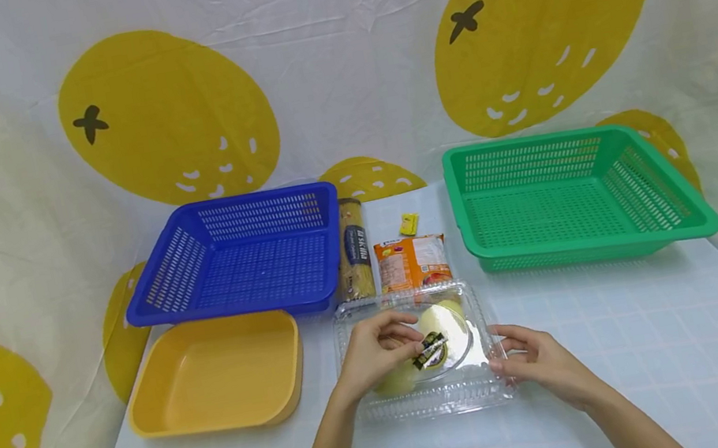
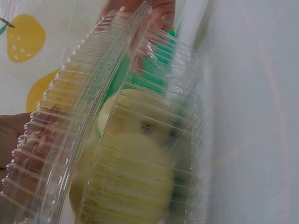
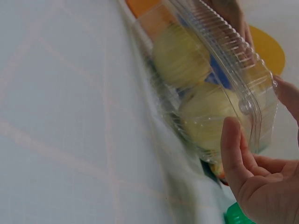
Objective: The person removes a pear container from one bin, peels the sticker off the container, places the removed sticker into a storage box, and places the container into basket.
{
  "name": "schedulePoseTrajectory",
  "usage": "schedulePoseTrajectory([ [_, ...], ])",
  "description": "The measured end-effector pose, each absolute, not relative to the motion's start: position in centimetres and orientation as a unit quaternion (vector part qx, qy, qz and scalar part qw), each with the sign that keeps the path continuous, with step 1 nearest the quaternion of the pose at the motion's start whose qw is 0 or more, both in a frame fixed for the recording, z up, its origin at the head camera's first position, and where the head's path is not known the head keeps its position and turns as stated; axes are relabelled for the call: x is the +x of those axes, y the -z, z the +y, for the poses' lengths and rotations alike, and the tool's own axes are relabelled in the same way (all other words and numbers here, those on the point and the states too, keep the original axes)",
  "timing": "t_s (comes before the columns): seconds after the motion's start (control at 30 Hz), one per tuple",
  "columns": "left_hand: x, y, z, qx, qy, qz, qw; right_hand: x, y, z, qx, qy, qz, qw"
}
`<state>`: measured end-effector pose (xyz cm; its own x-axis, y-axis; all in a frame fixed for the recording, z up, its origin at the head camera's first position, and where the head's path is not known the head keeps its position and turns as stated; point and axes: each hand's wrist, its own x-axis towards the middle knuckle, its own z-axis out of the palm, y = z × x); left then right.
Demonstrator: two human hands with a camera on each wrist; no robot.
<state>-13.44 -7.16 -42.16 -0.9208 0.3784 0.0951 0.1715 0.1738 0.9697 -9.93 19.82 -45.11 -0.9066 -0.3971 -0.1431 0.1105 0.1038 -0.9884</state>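
Note:
A clear plastic clamshell box (image 1: 427,403) lies on the table in the head view, with pale yellow-green round fruits (image 2: 131,177) inside. A black-and-gold label (image 1: 433,351) shows at the middle of its lid. My left hand (image 1: 381,348) is over the lid, fingers loosely bent, thumb tip beside the label; firm contact is hard to tell. At the right edge, my right hand (image 1: 544,363) grips the box between thumb and fingers. In the right wrist view, the thumb and a finger (image 3: 231,140) stand on either side of the rim.
Behind the box lie a pasta pack (image 1: 356,248), an orange bag (image 1: 412,262) and a small yellow packet (image 1: 409,224). A blue basket (image 1: 237,309) and an orange tub (image 1: 221,424) stand left; a green basket (image 1: 594,247) stands right.

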Motion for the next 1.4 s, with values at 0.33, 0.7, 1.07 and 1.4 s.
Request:
schedulePoseTrajectory([
  [0.33, -13.6, 42.5, -7.2, 0.165, -0.627, 0.757, 0.079, -9.9, 45.1, 19.8, -0.1, 0.659, 0.721, 0.189],
  [0.7, -13.4, 42.6, -7.3, 0.162, -0.636, 0.751, 0.07, -9.9, 45.4, 19.8, -0.1, 0.657, 0.724, 0.184],
  [1.07, -13.5, 41.9, -8.8, 0.18, -0.697, 0.689, 0.08, -10.0, 45.3, 19.8, -0.105, 0.658, 0.722, 0.184],
  [1.4, -13.5, 39.9, -14.7, 0.185, -0.683, 0.705, 0.054, -10.0, 45.3, 19.8, -0.104, 0.656, 0.725, 0.181],
])
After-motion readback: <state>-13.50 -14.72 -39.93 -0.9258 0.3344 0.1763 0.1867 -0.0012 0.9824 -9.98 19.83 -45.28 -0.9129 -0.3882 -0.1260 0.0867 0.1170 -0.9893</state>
